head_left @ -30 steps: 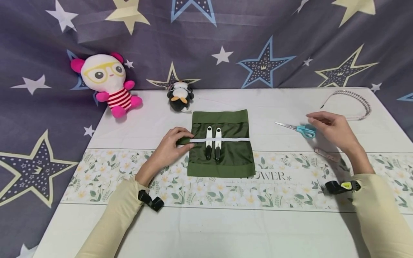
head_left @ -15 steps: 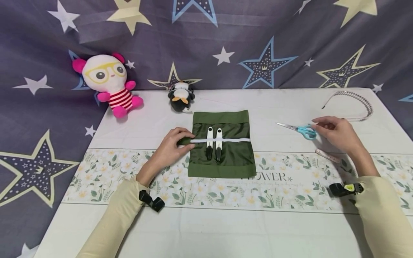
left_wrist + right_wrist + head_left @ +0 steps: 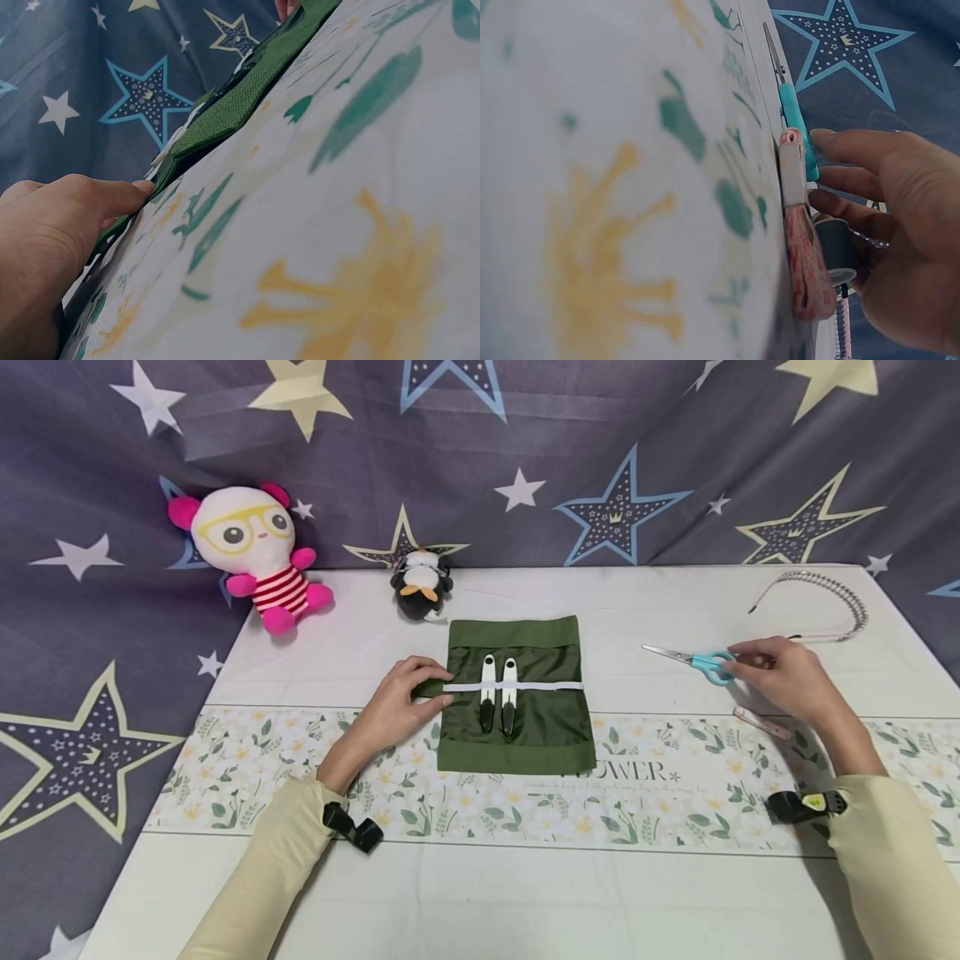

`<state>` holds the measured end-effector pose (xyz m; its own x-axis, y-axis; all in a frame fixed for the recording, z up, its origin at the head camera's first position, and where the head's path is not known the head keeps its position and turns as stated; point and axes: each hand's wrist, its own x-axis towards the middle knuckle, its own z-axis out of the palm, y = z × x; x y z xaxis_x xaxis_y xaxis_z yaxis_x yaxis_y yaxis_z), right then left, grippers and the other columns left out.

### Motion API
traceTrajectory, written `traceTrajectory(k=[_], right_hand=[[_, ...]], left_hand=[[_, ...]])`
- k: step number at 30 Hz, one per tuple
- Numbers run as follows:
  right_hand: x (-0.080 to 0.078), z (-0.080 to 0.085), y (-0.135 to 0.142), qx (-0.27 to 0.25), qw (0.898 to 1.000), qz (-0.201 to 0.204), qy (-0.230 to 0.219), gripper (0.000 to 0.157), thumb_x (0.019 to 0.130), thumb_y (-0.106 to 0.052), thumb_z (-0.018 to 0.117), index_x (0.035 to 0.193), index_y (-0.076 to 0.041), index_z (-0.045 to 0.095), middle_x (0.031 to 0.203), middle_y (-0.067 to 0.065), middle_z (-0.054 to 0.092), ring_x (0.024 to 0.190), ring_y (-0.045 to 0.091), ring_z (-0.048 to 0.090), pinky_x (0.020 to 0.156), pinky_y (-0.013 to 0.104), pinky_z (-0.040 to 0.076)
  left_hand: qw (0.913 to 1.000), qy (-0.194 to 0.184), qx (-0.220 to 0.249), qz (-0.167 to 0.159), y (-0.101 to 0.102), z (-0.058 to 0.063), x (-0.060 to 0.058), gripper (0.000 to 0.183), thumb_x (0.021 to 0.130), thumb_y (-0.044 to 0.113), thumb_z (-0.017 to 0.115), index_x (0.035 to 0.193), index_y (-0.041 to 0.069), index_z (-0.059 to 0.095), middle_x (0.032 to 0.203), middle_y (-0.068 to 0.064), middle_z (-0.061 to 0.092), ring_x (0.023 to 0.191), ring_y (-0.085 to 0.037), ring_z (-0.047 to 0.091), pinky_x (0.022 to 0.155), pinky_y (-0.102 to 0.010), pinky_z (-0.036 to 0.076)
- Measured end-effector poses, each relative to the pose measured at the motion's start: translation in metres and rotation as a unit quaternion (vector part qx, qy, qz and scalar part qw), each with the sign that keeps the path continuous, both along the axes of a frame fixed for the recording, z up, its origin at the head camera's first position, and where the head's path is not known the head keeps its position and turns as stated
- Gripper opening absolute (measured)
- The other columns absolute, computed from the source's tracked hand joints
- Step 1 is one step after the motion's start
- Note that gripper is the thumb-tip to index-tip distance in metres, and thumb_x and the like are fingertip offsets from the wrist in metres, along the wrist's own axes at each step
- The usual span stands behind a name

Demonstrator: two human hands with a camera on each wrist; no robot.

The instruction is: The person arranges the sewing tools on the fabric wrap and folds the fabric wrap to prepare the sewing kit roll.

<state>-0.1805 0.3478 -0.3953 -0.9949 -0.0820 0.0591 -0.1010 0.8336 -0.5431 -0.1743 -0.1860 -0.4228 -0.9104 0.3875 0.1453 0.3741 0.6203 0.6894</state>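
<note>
A green cloth roll (image 3: 517, 758) lies spread out, with two white-and-black thread snips (image 3: 487, 693) tucked under its white elastic band (image 3: 543, 686). My left hand (image 3: 401, 697) rests at its left edge, fingers above the band's end and thumb below it. In the left wrist view the thumb touches the cloth's edge. Scissors (image 3: 678, 655) with turquoise handles lie on the table. My right hand (image 3: 787, 681) reaches their handle, fingertips at the loops. The right wrist view shows a folded tape measure (image 3: 806, 225) and a dark thread spool (image 3: 835, 244) beneath that hand.
A pink-and-white plush toy (image 3: 255, 556) and a plush penguin (image 3: 420, 585) sit at the back left. A headband (image 3: 851, 602) lies at the back right. Behind the table hangs a star-patterned curtain (image 3: 480, 485).
My right hand has come down and slightly right onto the scissors' handle. The left hand stays at the cloth roll's edge. The scissors have not visibly moved on the table.
</note>
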Motion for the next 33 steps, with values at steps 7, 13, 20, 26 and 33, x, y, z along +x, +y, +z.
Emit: traceTrajectory(k=[7,13,20,26,33], right_hand=[[-0.0022,-0.0025,-0.0013,0.013,1.0,0.005,-0.018,0.046,0.103,-0.025,0.068,0.127,0.014,0.063,0.104,0.021,0.054,0.088,0.032,0.045,0.071,0.044,0.042],[-0.0016,-0.0041,-0.0023,0.016,1.0,0.006,-0.007,0.044,0.103,-0.023,0.069,0.125,0.014,0.062,0.104,0.021,0.053,0.089,0.032,0.045,0.072,0.046,0.041],[-0.0008,-0.0046,-0.0053,-0.005,1.0,-0.011,-0.005,0.044,0.102,-0.022,0.07,0.131,0.007,0.056,0.11,0.023,0.06,0.095,0.033,0.054,0.07,0.031,0.043],[-0.0007,-0.0049,-0.0072,-0.022,1.0,-0.019,-0.001,0.046,0.104,-0.019,0.066,0.137,0.007,0.048,0.113,0.027,0.06,0.1,0.039,0.059,0.067,0.019,0.043],[0.0001,-0.0044,-0.0098,-0.03,0.999,-0.02,0.029,0.042,0.104,-0.012,0.064,0.137,0.008,0.048,0.107,0.025,0.059,0.096,0.035,0.056,0.062,0.012,0.039]], left_hand=[[1.0,0.001,0.0,-0.001,-0.0004,-0.0002,-0.0004,0.033,0.099,0.025,0.073,0.13,0.011,0.07,0.138,-0.006,0.055,0.132,-0.029,0.046,0.111,-0.053,0.037],[1.0,0.0,0.0,0.0,-0.0003,0.0,-0.0003,0.034,0.099,0.025,0.073,0.13,0.012,0.07,0.138,-0.006,0.055,0.132,-0.028,0.046,0.112,-0.053,0.037],[1.0,-0.001,0.001,-0.001,-0.0009,-0.0002,-0.0002,0.033,0.099,0.025,0.073,0.13,0.012,0.07,0.138,-0.006,0.055,0.132,-0.028,0.046,0.111,-0.053,0.037],[1.0,-0.002,0.003,-0.001,-0.0011,-0.0007,-0.0001,0.034,0.099,0.024,0.074,0.13,0.011,0.07,0.138,-0.006,0.055,0.132,-0.028,0.046,0.112,-0.053,0.037],[1.0,-0.002,0.004,-0.004,-0.0012,-0.0006,-0.0005,0.034,0.099,0.024,0.074,0.13,0.011,0.07,0.138,-0.007,0.055,0.133,-0.029,0.046,0.112,-0.054,0.036]])
